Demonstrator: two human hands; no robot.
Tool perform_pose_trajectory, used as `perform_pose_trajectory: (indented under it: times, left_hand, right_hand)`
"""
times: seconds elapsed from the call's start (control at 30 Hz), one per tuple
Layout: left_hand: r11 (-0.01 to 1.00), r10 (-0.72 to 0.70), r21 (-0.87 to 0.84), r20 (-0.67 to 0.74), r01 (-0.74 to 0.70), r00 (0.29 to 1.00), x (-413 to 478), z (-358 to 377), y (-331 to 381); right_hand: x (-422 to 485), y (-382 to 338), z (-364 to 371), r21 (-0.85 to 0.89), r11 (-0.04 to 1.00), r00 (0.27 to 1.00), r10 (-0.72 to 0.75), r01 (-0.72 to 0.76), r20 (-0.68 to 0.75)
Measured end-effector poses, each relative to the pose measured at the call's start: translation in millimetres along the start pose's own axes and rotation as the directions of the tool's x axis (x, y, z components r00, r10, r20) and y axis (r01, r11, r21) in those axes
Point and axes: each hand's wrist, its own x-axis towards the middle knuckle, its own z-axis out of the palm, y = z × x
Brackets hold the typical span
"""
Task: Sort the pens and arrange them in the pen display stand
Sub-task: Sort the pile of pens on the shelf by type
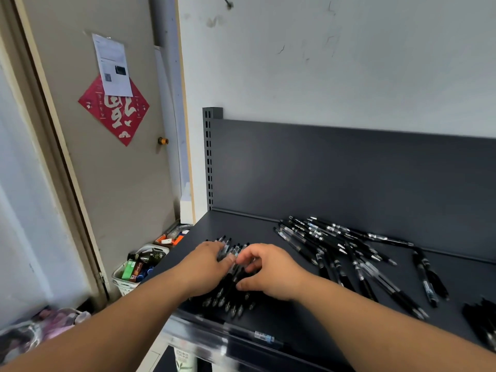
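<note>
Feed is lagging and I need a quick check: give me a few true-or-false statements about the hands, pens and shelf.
1. The left hand and the right hand both touch the row of pens. True.
2. The loose pile of pens lies left of the hands. False: it lies to their right.
3. The shelf is white. False: it is dark grey.
4. A basket stands on the floor left of the shelf. True.

aligned pens (pixel 233 249) on shelf (pixel 241 226) left | loose pile (pixel 322 237) right of them | basket (pixel 126 287) left, below shelf
</note>
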Motion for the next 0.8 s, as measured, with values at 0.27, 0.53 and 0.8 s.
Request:
perform_pose_trajectory:
  times: [0.27,0.53,0.8]
  left_hand:
    - [0.988,-0.054,0.144,-0.019,0.057,0.998,11,0,0]
    - [0.978,-0.111,0.176,0.002,0.109,0.994,28,3,15]
    - [0.974,-0.125,0.189,0.005,0.122,0.992,35,8,24]
  right_hand:
    - [-3,17,-18,0.012,0.997,0.973,0.081,-0.080,-0.214]
    - [-19,46,-73,-0.370,0.848,0.896,0.236,-0.379,-0.376]
    - [-10,52,-72,-0.566,0.699,0.894,0.276,-0.438,-0.351]
